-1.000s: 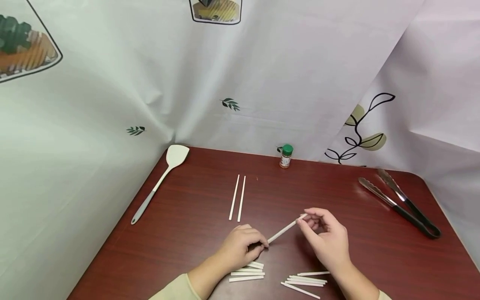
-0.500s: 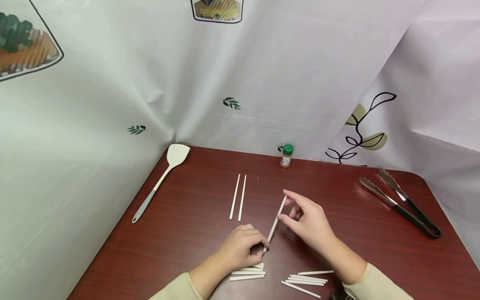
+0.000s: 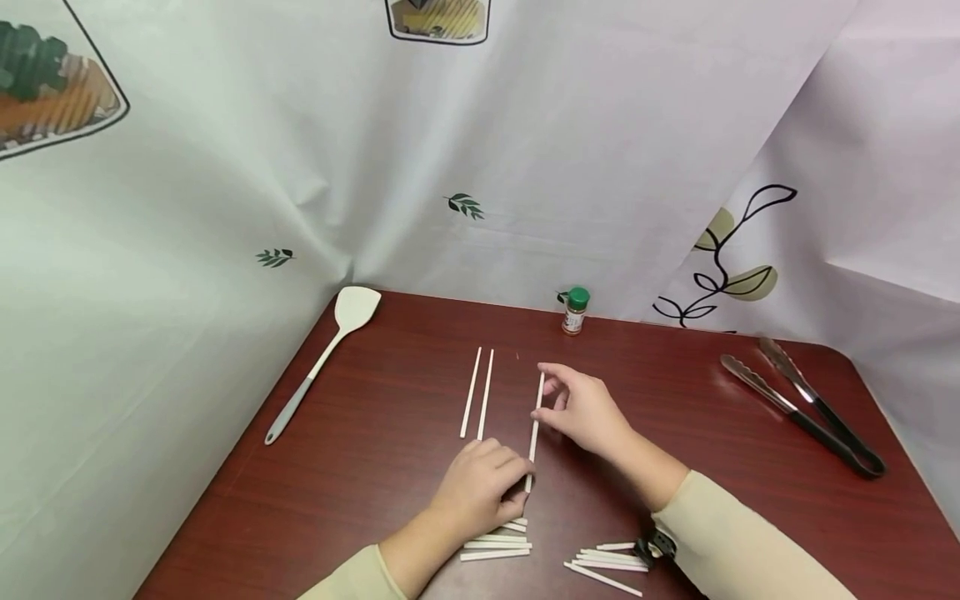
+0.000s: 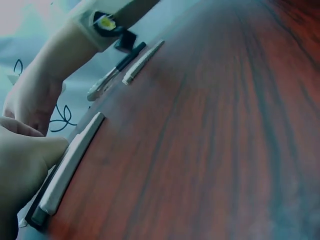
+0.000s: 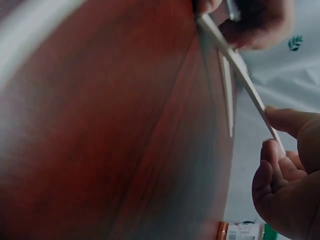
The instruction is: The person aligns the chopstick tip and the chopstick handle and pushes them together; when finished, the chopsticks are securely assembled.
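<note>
A thin white stick (image 3: pixel 535 437) stretches between my two hands, roughly in line with two sticks on its left. Its near end is pinched by my left hand (image 3: pixel 480 483). Near the far end, my right hand (image 3: pixel 588 408) holds it between thumb and fingers; the right wrist view shows this grip on the stick (image 5: pixel 245 77) closely. The outer stick (image 3: pixel 471 392) and inner stick (image 3: pixel 487 392) lie side by side on the table, the inner one's near end hidden by my left hand. Below that hand lies a group of short sticks (image 3: pixel 496 554), partly covered.
More short sticks (image 3: pixel 609 561) lie beneath my right forearm, beside a dark wrist device (image 3: pixel 655 547). A white spatula (image 3: pixel 324 358) lies at the table's left edge. At the back stands a green-capped spice jar (image 3: pixel 575 312); metal tongs (image 3: pixel 802 408) rest at the right.
My right hand has moved left and farther from me, swinging the stick from a slant to nearly upright in the head view. My left hand has shifted slightly away from me, still pinching the near end.
</note>
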A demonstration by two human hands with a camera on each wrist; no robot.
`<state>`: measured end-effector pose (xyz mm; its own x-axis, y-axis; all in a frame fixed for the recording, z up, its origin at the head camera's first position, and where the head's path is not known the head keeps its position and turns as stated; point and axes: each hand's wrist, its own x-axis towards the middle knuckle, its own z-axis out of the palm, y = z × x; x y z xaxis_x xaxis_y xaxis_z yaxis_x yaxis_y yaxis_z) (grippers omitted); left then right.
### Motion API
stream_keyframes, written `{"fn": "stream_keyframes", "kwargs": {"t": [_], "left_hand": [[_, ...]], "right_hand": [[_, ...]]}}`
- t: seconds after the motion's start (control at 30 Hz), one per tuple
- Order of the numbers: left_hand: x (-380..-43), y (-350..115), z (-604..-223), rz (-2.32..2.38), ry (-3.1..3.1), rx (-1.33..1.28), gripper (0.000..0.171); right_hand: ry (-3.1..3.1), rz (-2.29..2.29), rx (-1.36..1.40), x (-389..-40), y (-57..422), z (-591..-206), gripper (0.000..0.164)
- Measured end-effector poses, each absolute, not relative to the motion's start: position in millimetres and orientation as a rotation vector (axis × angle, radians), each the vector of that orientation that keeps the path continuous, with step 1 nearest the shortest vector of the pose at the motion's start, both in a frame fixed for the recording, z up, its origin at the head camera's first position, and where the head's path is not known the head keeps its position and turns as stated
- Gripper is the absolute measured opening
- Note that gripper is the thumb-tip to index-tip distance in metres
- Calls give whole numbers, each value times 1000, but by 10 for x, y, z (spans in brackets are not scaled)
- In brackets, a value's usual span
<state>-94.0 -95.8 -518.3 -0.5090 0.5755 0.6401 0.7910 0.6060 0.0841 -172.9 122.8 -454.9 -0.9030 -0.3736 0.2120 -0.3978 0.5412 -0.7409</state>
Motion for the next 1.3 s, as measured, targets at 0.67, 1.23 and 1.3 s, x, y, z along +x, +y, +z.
{"fn": "stream_keyframes", "kwargs": {"t": [0.67, 1.23, 1.3], "left_hand": [[-1055, -1079, -5101, -431, -2404, -1080, 22], [-1211, -1240, -5152, -512, -2477, -990, 13], [-1224, -1240, -5165, -516, -2466, -972, 13]], "right_hand": [[-3035, 848, 928, -2224, 936, -4658, 67], [-3094, 825, 941, -2495, 813, -4727, 71], [-3100, 830, 922, -2508, 812, -4742, 72]]}}
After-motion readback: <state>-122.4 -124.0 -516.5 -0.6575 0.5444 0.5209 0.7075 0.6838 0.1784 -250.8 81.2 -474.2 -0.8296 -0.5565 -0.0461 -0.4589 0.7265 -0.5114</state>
